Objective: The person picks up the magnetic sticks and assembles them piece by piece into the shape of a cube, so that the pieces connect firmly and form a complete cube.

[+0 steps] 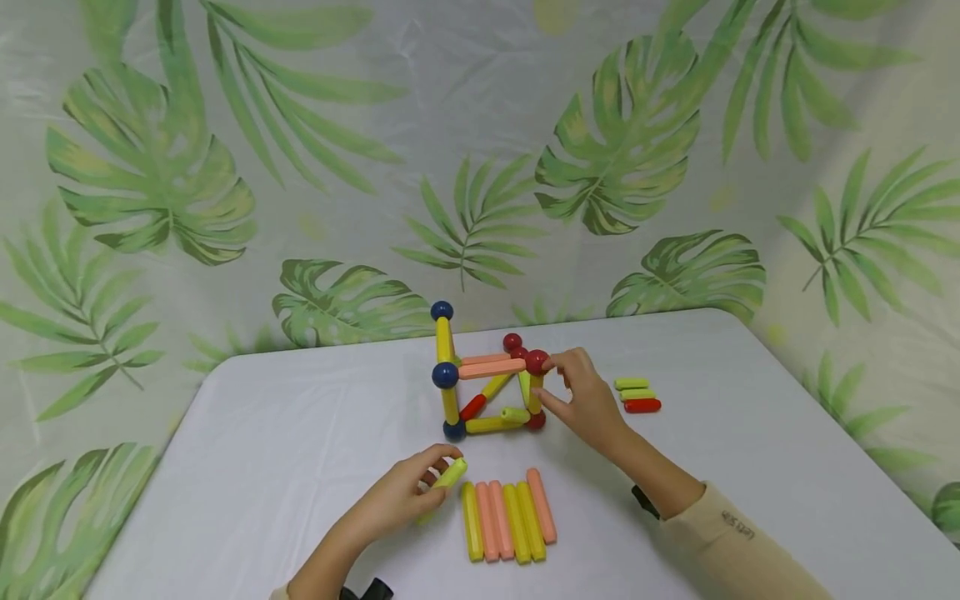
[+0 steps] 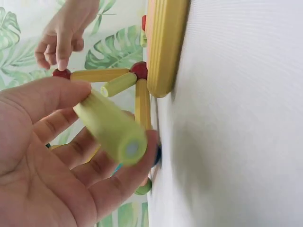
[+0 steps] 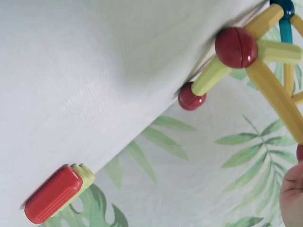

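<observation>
My left hand [image 1: 408, 492] pinches a light green stick [image 2: 111, 127] between thumb and fingers, in front of a ball-and-stick frame. My right hand [image 1: 588, 400] is at the frame's right side. Its index fingertip touches the upper red ball [image 1: 536, 362], while the thumb lies apart, close to the upright yellow stick [image 1: 536, 392]. Pink sticks [image 1: 491, 368] join that ball's side to a blue ball [image 1: 445, 375] on the left. From the lower red ball [image 2: 138, 70], a short light green stick [image 2: 118, 85] sticks out. Only a small part of the right hand shows in its wrist view.
A row of loose yellow and pink sticks [image 1: 492, 521] lies in front of the frame. To the right are a red stick [image 1: 642, 406] and two light green sticks [image 1: 634, 389]. Another red ball [image 3: 191, 96] sits at the frame's back. Leaf-patterned cloth hangs behind the white table [image 1: 300, 433].
</observation>
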`<state>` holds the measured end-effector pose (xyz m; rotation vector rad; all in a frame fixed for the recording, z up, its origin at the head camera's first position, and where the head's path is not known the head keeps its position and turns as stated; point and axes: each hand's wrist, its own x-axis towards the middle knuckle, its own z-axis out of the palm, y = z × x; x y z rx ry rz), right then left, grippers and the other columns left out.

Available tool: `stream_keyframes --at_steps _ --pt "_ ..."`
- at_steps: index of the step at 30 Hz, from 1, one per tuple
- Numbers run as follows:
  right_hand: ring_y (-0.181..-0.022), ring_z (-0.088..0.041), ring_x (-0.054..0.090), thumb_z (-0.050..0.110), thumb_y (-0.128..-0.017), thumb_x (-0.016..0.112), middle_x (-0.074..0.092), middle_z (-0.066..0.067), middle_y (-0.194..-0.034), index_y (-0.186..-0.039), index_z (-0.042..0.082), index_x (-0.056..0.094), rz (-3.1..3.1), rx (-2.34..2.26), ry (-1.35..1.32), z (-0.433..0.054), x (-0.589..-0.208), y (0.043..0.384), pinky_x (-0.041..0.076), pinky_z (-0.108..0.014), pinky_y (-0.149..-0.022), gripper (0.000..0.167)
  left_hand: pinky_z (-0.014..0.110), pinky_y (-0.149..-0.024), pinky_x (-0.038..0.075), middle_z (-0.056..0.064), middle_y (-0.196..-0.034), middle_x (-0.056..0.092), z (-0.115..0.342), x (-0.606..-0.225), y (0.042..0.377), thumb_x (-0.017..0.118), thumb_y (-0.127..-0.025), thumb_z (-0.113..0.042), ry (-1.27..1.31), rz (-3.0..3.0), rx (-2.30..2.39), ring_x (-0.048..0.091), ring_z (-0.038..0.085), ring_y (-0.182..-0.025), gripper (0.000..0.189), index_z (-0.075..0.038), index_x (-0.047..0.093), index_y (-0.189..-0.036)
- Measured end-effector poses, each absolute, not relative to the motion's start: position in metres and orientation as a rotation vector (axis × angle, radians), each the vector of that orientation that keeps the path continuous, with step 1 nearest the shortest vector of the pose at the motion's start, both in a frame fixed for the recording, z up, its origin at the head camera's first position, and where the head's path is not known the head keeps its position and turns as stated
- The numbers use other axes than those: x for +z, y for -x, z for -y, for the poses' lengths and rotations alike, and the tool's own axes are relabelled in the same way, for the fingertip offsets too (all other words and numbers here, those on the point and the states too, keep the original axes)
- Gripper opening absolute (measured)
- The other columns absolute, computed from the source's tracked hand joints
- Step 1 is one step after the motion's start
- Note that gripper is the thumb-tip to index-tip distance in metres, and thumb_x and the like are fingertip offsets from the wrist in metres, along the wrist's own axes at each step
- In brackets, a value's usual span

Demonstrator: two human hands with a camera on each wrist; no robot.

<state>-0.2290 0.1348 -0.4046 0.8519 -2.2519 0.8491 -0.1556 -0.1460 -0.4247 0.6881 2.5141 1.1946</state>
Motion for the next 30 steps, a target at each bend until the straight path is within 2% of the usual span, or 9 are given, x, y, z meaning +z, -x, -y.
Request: stream_keyframes --at_steps 4,6,9,13,16,23,30 --pt "-0.088 -0.016 0.045 0.006 -0.073 0.074 0.043 -0.01 -0.117 -0.124 0.006 0.04 2.324 0.998 -0.816 -0.136 -0.403 0.237 0.047 -0.03 -0.068 0.062 0.031 -0.076 0.046 0.001 -0.113 0.053 0.137 -0.42 0.158 0.053 -0.09 -0.015 -0.724 -2.63 1.126 0.052 0.015 -0.093 0.04 -0.015 0.044 -0.129" --pt "-0.095 -0.018 0.046 0.006 -0.075 0.072 0.044 -0.01 -0.121 -0.13 0.005 0.034 2.37 1.104 -0.805 -0.136 -0.404 0.24 0.048 -0.034 -0.072 0.066 0.034 -0.08 0.046 0.001 -0.118 0.053 0.131 -0.418 0.161 0.053 -0.091 -0.017 -0.74 -2.723 1.044 0.052 0.015 -0.098 0.041 -0.017 0.044 -0.131" --pt "-0.095 -0.018 0.051 0.006 -0.079 0.069 0.052 -0.009 -0.114 -0.131 0.005 0.032 2.418 1.247 -0.766 -0.136 -0.409 0.243 0.048 -0.035 -0.074 0.064 0.035 -0.082 0.045 0.0 -0.118 0.054 0.121 -0.415 0.168 0.058 -0.089 -0.018 -0.752 -2.859 0.928 0.053 0.014 -0.099 0.041 -0.016 0.047 -0.128" --pt "-0.087 -0.016 0.055 0.008 -0.081 0.067 0.06 -0.007 -0.103 -0.125 0.006 0.039 2.449 1.369 -0.715 -0.137 -0.414 0.246 0.048 -0.032 -0.073 0.052 0.032 -0.076 0.048 0.003 -0.101 0.059 0.111 -0.411 0.179 0.064 -0.084 -0.015 -0.73 -2.998 0.869 0.055 0.014 -0.085 0.03 -0.01 0.055 -0.113" --pt "-0.085 -0.016 0.057 0.008 -0.082 0.066 0.06 -0.007 -0.101 -0.122 0.006 0.042 2.45 1.434 -0.712 -0.138 -0.416 0.247 0.048 -0.032 -0.073 0.046 0.031 -0.073 0.049 0.004 -0.095 0.06 0.106 -0.408 0.185 0.066 -0.083 -0.015 -0.701 -3.068 0.835 0.056 0.015 -0.081 0.026 -0.008 0.059 -0.106" --pt "-0.084 -0.017 0.059 0.006 -0.082 0.065 0.057 -0.007 -0.101 -0.122 0.01 0.041 2.428 1.518 -0.749 -0.14 -0.418 0.247 0.049 -0.03 -0.076 0.046 0.032 -0.071 0.049 0.003 -0.099 0.062 0.103 -0.409 0.193 0.066 -0.082 -0.018 -0.767 -3.118 0.769 0.058 0.015 -0.086 0.028 -0.011 0.062 -0.109" --pt "-0.084 -0.021 0.059 0.006 -0.082 0.065 0.057 -0.011 -0.102 -0.122 0.006 0.041 2.434 1.549 -0.74 -0.14 -0.417 0.245 0.049 -0.031 -0.075 0.046 0.032 -0.074 0.049 0.002 -0.098 0.062 0.1 -0.411 0.197 0.068 -0.081 -0.017 -0.784 -3.09 0.884 0.057 0.014 -0.085 0.029 -0.009 0.062 -0.108"
